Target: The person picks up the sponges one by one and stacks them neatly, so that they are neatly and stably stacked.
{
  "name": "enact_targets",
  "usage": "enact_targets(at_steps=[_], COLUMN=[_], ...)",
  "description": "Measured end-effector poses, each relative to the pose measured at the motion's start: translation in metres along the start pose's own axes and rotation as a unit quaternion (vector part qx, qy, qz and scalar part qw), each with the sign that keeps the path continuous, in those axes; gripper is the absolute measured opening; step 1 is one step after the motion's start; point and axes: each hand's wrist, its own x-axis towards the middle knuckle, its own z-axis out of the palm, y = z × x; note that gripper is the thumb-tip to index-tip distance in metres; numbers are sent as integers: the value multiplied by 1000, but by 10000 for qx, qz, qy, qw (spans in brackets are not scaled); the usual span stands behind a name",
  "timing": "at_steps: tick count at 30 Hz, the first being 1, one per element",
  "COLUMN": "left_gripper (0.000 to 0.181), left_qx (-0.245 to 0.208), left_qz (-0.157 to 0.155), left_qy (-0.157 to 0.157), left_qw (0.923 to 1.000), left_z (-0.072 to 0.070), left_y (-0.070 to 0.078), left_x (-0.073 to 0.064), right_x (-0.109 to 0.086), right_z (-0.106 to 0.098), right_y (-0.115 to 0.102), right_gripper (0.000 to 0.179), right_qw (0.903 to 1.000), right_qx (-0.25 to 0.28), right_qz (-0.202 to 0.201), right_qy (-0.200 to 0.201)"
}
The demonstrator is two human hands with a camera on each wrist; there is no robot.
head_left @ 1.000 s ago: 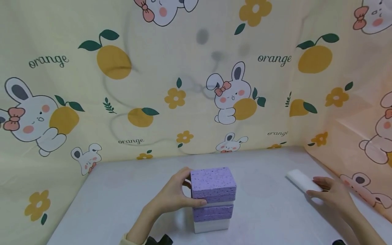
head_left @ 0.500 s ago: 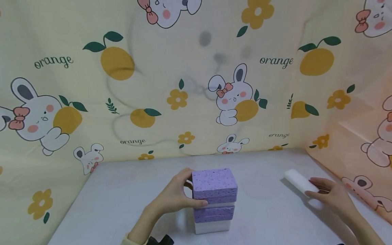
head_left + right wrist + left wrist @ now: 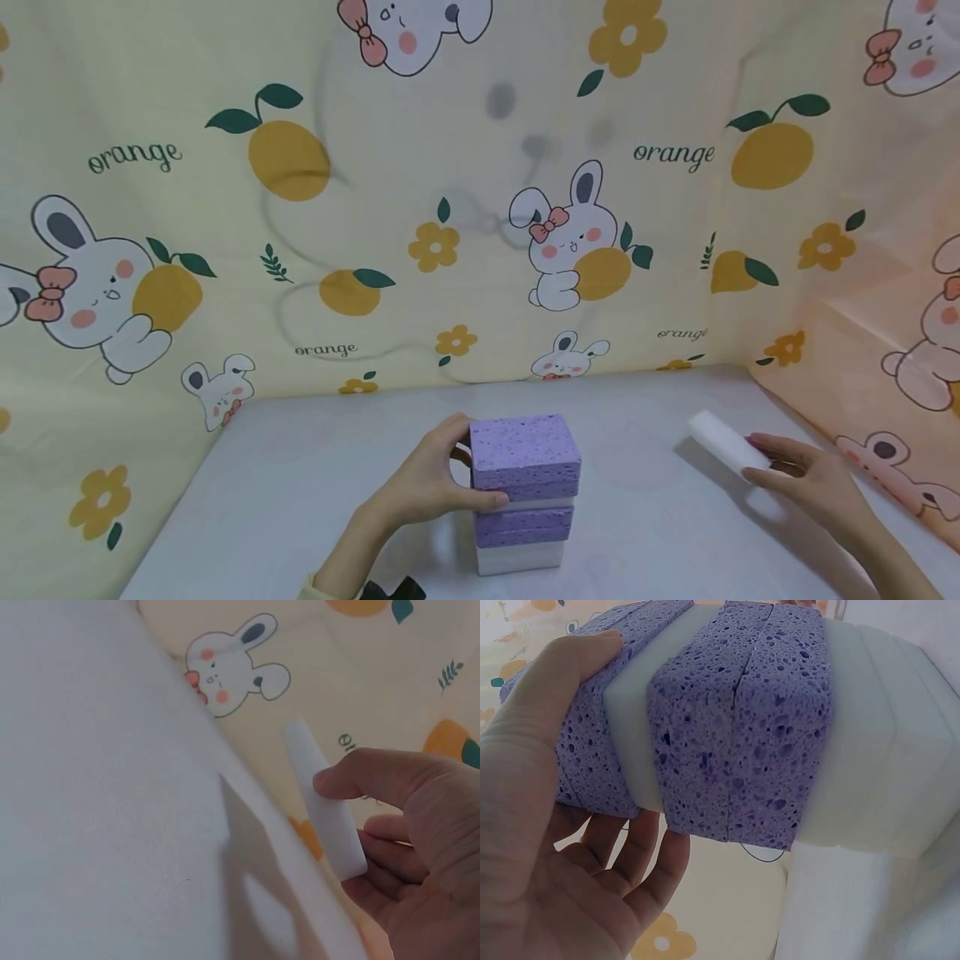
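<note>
A stack of sponges stands upright on the table, purple sponges (image 3: 525,454) on top, then a thin white layer, more purple sponges (image 3: 522,527) and a white base (image 3: 520,558). My left hand (image 3: 427,479) grips the upper part of the stack from its left side. Its thumb lies across the front, near the white layer. In the left wrist view, several white sponges (image 3: 889,742) make up the base. Off to the right, my right hand (image 3: 817,483) pinches a white sponge (image 3: 723,442) by one end, thumb opposite fingers. This sponge is raised over the table, casting a shadow.
The white table (image 3: 630,467) reaches back to a hanging cloth (image 3: 457,167) printed with rabbits and oranges. Another stretch of this cloth (image 3: 855,333) runs along the right side, close to my right hand. A black object (image 3: 393,588) shows by the left wrist.
My right hand has lifted the white sponge off the table and brought it slightly left, tilting it. My left hand keeps its grip on the stack. The head view has shifted slightly.
</note>
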Motion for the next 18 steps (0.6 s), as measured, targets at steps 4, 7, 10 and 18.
enact_targets(at_steps=[4,7,10,18], left_gripper=[60,60,59,61], left_qx=[21,12,18,34], left_qz=[-19,-19,-40,-38], left_qy=[-25,-24,-25,26], left_qw=[10000,10000,10000,10000], left_z=[1,1,1,2], left_y=[1,1,0,0], left_x=[1,2,1,0], right_x=[-2,-3,-5,-4], right_z=[0,2,4,7], right_y=[-2,-5,-8,-12], right_gripper=[60,58,55,51], right_qw=[9999,9993,9977,9949], right_qx=[48,202,469,696], right_qz=[-155,-299,-489,-729], right_qy=[1,11,17,42])
